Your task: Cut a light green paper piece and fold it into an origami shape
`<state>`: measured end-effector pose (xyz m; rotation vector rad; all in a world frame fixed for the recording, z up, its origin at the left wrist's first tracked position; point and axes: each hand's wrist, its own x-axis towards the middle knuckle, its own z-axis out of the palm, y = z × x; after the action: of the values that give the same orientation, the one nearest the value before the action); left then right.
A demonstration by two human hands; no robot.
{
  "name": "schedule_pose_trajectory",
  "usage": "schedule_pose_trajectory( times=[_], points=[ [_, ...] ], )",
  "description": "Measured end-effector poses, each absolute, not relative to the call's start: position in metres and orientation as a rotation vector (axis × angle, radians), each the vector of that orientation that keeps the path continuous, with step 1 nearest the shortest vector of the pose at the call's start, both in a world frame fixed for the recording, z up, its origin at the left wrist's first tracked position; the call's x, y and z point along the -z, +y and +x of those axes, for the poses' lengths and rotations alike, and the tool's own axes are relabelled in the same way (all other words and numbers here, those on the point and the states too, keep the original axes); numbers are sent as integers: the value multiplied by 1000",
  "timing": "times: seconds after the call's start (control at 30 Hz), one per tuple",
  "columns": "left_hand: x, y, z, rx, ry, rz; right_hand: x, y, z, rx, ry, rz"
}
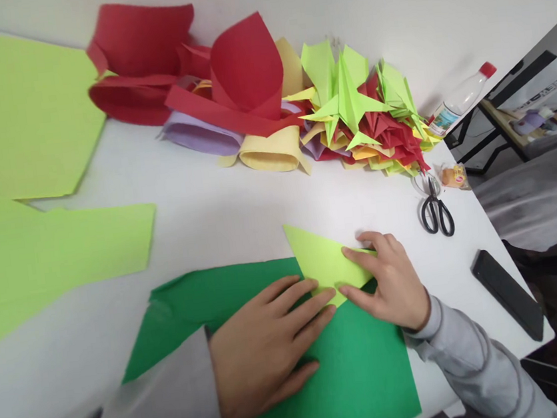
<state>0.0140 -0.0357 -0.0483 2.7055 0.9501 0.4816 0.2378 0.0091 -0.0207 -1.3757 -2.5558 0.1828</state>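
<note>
A folded piece of light green paper (322, 261) with a pointed corner lies over the top edge of a dark green sheet (361, 367). My left hand (274, 344) lies flat with its fingers stretched out, their tips on the lower left edge of the folded paper. From the right, my right hand (392, 280) grips the same paper, its index finger across the top face and its thumb at the lower edge. The paper's right end is partly hidden by that hand.
Large light green sheets (13, 132) cover the left. Along the wall lie curled red papers (247, 65) and a pile of folded paper pieces (346, 100). Scissors (434, 208), a bottle (462, 101), a small packet (453, 177) and a black phone (508, 293) are on the right. Beyond the edge shows a grey garment (542, 189).
</note>
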Motion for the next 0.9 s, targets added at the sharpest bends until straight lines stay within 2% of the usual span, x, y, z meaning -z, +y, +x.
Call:
schedule_pose_trajectory(
  times=[0.9],
  points=[
    [45, -41, 26, -487, 991, 2732, 14, -2, 229, -261, -2537, -1641]
  ],
)
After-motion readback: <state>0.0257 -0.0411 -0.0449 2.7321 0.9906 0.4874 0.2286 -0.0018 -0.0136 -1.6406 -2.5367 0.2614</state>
